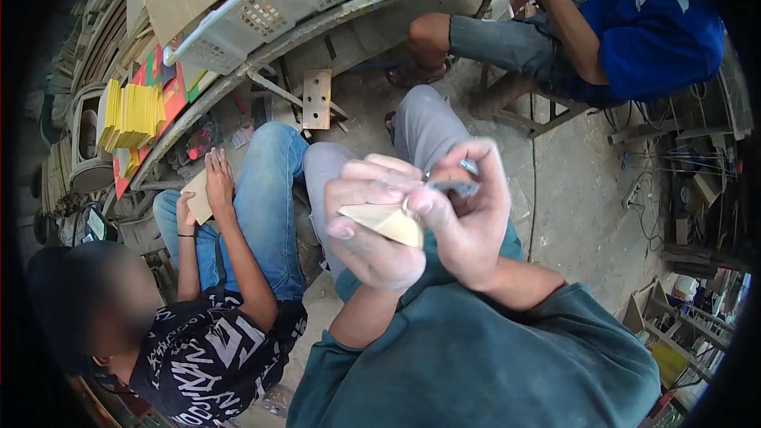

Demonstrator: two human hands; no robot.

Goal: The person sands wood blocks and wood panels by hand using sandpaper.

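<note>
Above my lap, my left hand (369,257) is closed around a small pale wooden piece (388,224) with a rounded end. Close beside it, my right hand (473,230) has its thumb and fingers curled around a thin dark grey piece (456,188), which looks like folded sandpaper. The right thumb lies near the rounded end of the wood; whether it touches is hard to tell. Motion blurs the fingers slightly, and part of the grey piece is hidden behind them.
At left a seated person (214,349) holds a flat wooden piece (198,198). Another person in blue (650,32) sits across at right. A bench holds a white plastic basket (261,12) and stacked yellow pieces (131,116). A board with holes (317,99) stands underneath.
</note>
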